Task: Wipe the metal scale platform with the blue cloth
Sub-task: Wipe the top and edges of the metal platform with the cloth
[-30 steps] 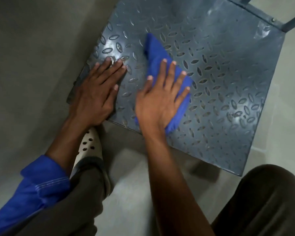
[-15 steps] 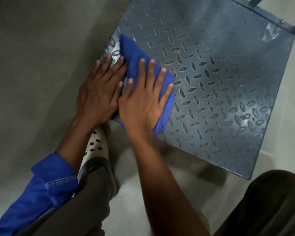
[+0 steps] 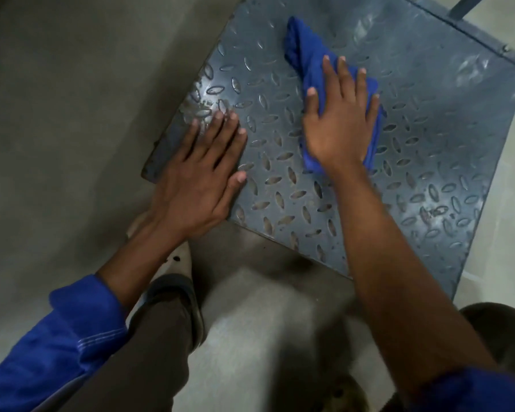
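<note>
My right hand (image 3: 339, 126) presses the blue cloth (image 3: 304, 46) flat, fingers straight, near the middle of the metal scale platform (image 3: 428, 150) — no pinch. My left hand (image 3: 197, 176) rests flat on its left corner, holding nothing. Best is even pressure and overlapping strokes across the ridges.

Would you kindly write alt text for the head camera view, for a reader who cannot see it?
A person's right hand presses a blue cloth flat on a grey diamond-plate scale platform, while the left hand rests flat on its near-left corner.
</note>
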`<state>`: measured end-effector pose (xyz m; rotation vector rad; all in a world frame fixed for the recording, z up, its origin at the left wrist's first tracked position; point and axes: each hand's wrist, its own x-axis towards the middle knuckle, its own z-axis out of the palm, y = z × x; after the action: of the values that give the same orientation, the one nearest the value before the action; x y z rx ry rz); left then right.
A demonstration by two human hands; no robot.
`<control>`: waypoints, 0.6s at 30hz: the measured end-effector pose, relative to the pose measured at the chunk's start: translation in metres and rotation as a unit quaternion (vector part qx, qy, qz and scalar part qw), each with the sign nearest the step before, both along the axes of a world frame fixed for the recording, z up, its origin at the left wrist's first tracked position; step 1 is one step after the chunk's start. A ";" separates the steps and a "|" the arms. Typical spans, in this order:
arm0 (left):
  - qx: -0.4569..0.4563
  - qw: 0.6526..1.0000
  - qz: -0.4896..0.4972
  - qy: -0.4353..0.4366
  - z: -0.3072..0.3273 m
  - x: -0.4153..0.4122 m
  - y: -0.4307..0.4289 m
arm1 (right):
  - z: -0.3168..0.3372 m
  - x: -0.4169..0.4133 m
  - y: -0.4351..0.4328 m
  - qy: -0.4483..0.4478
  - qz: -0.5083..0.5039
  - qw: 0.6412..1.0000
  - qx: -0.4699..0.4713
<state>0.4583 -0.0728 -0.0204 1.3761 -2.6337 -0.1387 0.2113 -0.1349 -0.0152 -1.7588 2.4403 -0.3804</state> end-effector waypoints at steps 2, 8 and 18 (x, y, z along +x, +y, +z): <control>-0.006 1.000 -0.027 -0.010 -0.002 -0.002 0.007 | 0.002 0.002 -0.018 0.013 0.062 0.998 0.011; -0.007 0.991 -0.132 -0.006 -0.008 -0.019 0.036 | 0.009 -0.005 0.028 0.027 0.381 0.924 0.027; 0.015 0.983 -0.179 0.023 -0.012 -0.038 0.039 | 0.011 -0.008 -0.052 0.014 0.216 0.976 0.032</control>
<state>0.4208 -0.0342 -0.0324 0.8796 -2.8233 -0.2503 0.2034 -0.1873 -0.0042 -2.1992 1.9774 -0.2276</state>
